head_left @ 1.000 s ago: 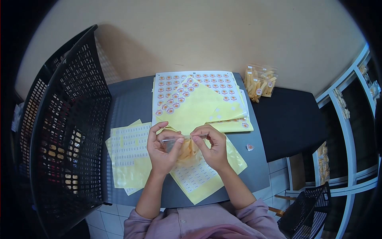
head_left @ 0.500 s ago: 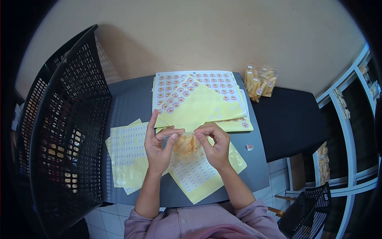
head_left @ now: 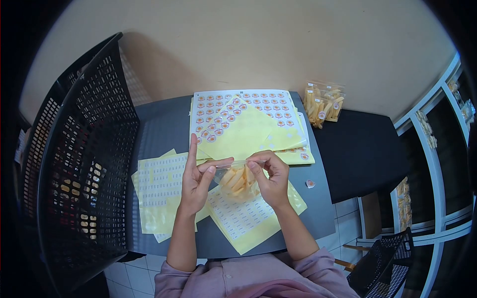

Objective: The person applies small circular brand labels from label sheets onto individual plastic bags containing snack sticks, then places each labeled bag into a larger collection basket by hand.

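Note:
A clear plastic bag [head_left: 237,185] of pale yellow snack sticks hangs between both hands over the label sheets. My left hand [head_left: 195,181] pinches the left end of its top edge between thumb and bent fingers, with one finger pointing up. At the right end of that edge, my right hand [head_left: 272,180] grips with thumb and fingertips. Below the bag lies a yellow sheet of small printed labels [head_left: 243,218]. Another stack of label sheets [head_left: 161,186] is left of my left hand.
Sheets of round stickers [head_left: 268,99] lie at the back, partly under a folded yellow backing sheet [head_left: 238,131]. One loose round sticker [head_left: 310,184] is on the grey table [head_left: 318,213]. Filled snack bags [head_left: 323,104] stand back right. A tall black basket [head_left: 84,159] borders the left side.
The bag's lower part has swung up and more into sight, showing the sticks more plainly. My right hand has shifted slightly up and right along the top edge.

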Demonstrator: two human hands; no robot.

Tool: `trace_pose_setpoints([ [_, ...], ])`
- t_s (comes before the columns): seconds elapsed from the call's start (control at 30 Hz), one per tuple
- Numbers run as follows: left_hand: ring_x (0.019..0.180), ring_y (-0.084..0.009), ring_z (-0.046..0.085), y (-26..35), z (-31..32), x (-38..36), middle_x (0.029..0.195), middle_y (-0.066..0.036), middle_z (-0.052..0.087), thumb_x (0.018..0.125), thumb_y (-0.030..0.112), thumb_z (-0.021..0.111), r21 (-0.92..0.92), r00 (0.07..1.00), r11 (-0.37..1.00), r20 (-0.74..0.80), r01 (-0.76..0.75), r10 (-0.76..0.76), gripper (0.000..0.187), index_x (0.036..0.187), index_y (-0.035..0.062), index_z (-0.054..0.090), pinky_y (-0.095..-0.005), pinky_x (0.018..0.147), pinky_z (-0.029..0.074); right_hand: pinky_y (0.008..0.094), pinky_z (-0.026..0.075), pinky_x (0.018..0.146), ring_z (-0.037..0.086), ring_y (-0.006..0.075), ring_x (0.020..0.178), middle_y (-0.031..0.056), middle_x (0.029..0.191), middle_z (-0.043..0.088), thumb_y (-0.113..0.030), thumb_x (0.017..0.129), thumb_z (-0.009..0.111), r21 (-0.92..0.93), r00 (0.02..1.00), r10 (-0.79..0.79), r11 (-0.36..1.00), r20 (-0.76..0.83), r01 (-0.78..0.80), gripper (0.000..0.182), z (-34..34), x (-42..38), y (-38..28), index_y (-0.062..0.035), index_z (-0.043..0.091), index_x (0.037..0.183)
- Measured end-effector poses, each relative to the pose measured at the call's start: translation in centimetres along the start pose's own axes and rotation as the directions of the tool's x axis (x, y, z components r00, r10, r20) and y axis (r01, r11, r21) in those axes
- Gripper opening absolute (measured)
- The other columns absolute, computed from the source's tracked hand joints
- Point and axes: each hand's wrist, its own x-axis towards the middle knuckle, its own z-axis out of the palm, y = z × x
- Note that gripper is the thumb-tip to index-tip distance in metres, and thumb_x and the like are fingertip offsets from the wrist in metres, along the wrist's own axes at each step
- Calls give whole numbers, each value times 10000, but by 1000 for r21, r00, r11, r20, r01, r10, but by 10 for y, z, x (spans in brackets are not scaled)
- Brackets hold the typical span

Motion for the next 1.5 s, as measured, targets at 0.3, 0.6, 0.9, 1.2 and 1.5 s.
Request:
trace_pose_setpoints([
  [0.3,767,-95,559,-7,7,-1,774,-49,590,713,-72,576,10,980,996,-181,-87,87,715,1299,-15,171,-224,771,407,242,446,608,568,158,670,100,748,580,15,699,613,-178,953,-284,937,106,299,84,1,0,-4,3,562,765],
  [0.6,772,-102,557,-1,20,-11,784,-66,602,706,-65,592,98,971,980,-150,-173,187,653,1251,-35,233,-249,783,405,269,448,689,583,180,754,104,785,597,33,628,645,-161,935,-280,935,218,317,143,1,2,-14,-11,603,758],
  [0.9,756,-112,569,-1,17,-9,739,-55,610,677,-34,632,102,970,973,-111,-207,218,762,1285,-49,172,-263,807,403,298,444,730,604,170,704,66,724,634,1,628,665,-130,948,-253,951,194,280,105,5,-3,-9,-53,640,715],
  [1.2,843,-145,588,6,7,-7,832,-118,633,761,-35,546,72,993,992,-35,-106,109,719,1305,-53,77,-264,831,404,370,360,855,608,142,717,30,739,644,-85,684,658,-243,960,-174,943,217,226,42,-4,2,-13,-87,653,727],
  [1.5,970,-162,540,0,4,-4,982,-163,595,812,86,540,8,998,999,47,-44,43,728,1325,-8,33,-273,862,385,348,367,853,592,147,745,53,749,632,-90,721,638,-177,974,-110,973,198,146,54,-8,2,-10,-48,635,754],
])
